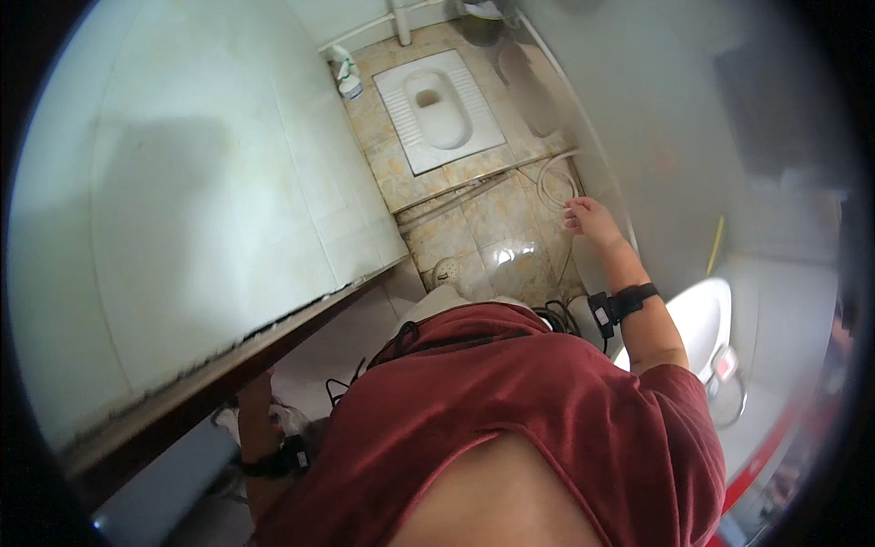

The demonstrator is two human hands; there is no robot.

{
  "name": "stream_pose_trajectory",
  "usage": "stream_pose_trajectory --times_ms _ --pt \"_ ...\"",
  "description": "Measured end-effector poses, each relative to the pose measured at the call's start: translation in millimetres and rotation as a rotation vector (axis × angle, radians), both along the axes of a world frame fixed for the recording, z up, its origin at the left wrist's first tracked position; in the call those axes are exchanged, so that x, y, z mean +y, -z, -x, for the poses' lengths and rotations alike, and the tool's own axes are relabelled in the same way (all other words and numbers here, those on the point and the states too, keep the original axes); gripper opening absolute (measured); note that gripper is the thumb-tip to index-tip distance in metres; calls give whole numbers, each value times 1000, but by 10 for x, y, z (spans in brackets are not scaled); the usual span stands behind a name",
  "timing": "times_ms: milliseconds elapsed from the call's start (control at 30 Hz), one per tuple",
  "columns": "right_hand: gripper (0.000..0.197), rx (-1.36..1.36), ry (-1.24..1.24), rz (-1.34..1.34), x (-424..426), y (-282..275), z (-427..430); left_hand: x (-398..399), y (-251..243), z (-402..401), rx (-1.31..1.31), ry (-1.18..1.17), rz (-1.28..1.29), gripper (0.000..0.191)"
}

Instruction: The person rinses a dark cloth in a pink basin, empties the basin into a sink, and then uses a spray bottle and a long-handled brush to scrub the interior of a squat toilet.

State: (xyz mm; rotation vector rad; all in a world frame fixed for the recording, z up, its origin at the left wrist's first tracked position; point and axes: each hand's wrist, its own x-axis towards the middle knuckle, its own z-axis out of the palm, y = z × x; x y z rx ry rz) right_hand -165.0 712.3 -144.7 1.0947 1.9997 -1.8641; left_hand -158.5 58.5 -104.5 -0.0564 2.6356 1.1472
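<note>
My right hand [589, 220] hangs over the tiled floor with loosely curled fingers and nothing visible in it. In the picture it lies beside a coiled pale hose [555, 183] near the right wall; I cannot tell whether they touch. My left hand [264, 377] is at the lower left, mostly hidden behind the wall edge, so what it holds does not show. A white plastic bag [290, 418] is by that forearm. Ahead, a white ceramic squat toilet [444, 126] is set into a raised tiled step [472, 164].
A spray bottle [351, 83] stands left of the toilet, and a dark bucket [482, 27] at the back right. The white washbasin [704, 314] is close to my right arm. A wood-trimmed wall edge [225, 355] runs along my left. A floor drain [446, 272] lies near my feet.
</note>
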Motion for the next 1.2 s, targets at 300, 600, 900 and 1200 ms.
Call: stream_pose_trajectory --times_ms 300,600,900,1200 --pt "22 -136 -104 162 661 432 970 1905 -272 -312 -875 -334 -315 40" --pt "24 17 -399 -52 1708 409 2257 3706 -549 1402 -633 -14 -338 36" --pt "24 -142 -473 101 1503 676 2309 4269 156 3179 -528 -79 -316 37" --pt "18 -392 -249 -31 2030 1046 2113 4274 1680 4821 -308 -148 137 44"
